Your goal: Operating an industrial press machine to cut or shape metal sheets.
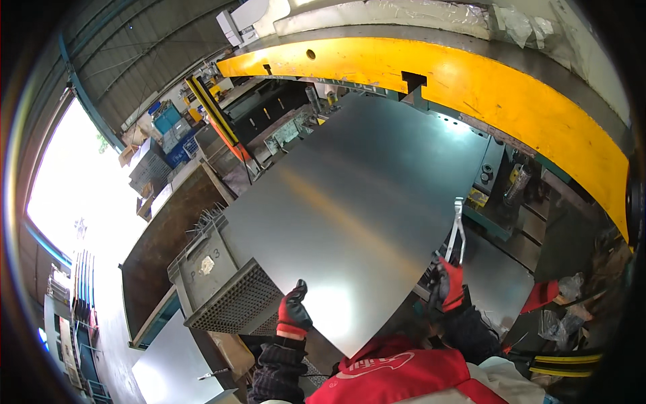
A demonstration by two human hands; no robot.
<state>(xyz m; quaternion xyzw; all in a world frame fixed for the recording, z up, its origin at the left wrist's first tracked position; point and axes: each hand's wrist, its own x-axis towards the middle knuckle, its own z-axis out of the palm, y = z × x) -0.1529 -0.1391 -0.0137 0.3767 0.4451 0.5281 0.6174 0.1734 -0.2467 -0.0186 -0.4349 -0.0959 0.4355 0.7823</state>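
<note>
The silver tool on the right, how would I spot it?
Below the yellow beam is a big grey metal sheet. At its right edge is the right hand in a red and black glove. It holds the silver tool, whose two thin arms set it apart from the sheet.

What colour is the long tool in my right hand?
The tool is silver-grey, seen best in the head view.

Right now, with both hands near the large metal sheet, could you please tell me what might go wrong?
The metal sheet's near corner points toward the red garment, so a backward slide could jab the body. The left hand is at the edge, which might scrape it. The right hand holds a metal tool close beside the sheet, possibly scratching it.
</note>
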